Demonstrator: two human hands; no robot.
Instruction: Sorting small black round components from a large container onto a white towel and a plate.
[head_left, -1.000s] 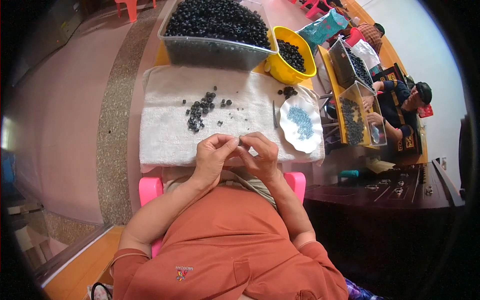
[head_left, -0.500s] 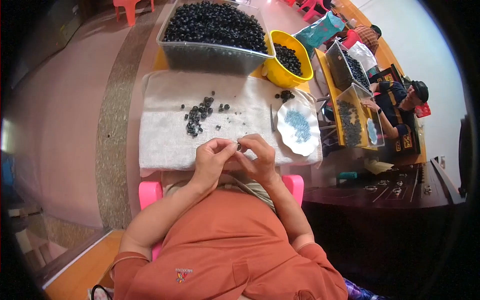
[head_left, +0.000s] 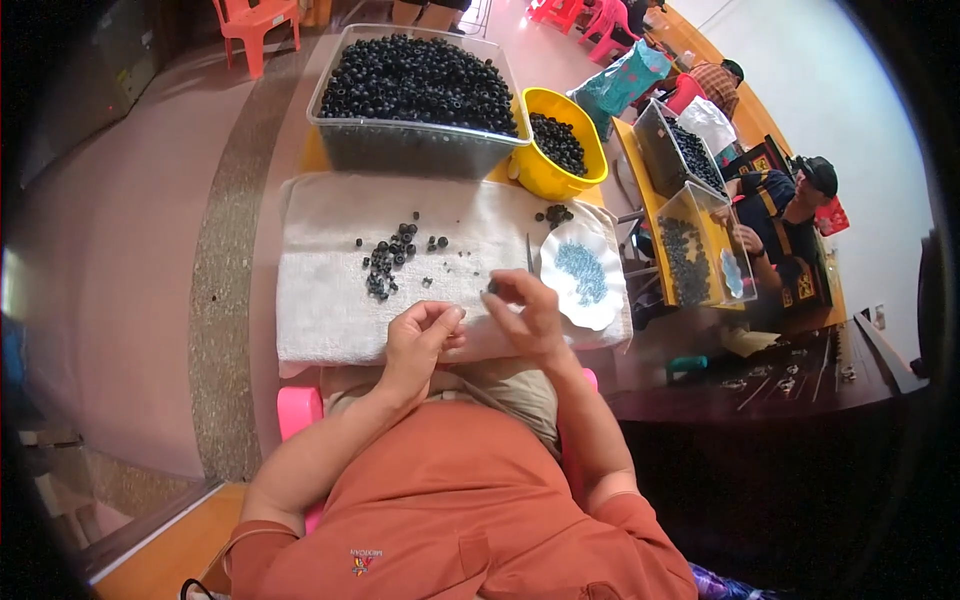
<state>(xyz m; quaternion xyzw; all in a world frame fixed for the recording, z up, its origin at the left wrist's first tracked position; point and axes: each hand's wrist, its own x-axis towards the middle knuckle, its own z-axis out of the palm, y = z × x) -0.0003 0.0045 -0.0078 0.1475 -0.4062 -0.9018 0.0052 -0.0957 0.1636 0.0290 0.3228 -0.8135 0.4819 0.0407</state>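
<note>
Over the near edge of a white towel, my left hand (head_left: 424, 335) is closed in a pinch; what lies between its thumb and finger is too small to make out. My right hand (head_left: 532, 312), raised just to its right, pinches a small black ring-like part (head_left: 492, 287) between thumb and finger. Beyond the hands lies a loose group of black ring-like parts (head_left: 385, 262), with a few tiny dark bits near it. A white scalloped plate (head_left: 597, 318) of small light-blue pieces sits right of my right hand. Along its left side lies a thin dark tool (head_left: 530, 256).
A clear bin (head_left: 420, 150) heaped with black parts and a yellow basin (head_left: 560, 185) stand behind the towel (head_left: 330, 320). More black parts (head_left: 554, 214) lie above the plate. At right, a co-worker (head_left: 790, 210) reaches into another clear box (head_left: 705, 245).
My hands have come apart. The right one has moved right and slightly away from the left, taking the black part with it. The view has shifted slightly.
</note>
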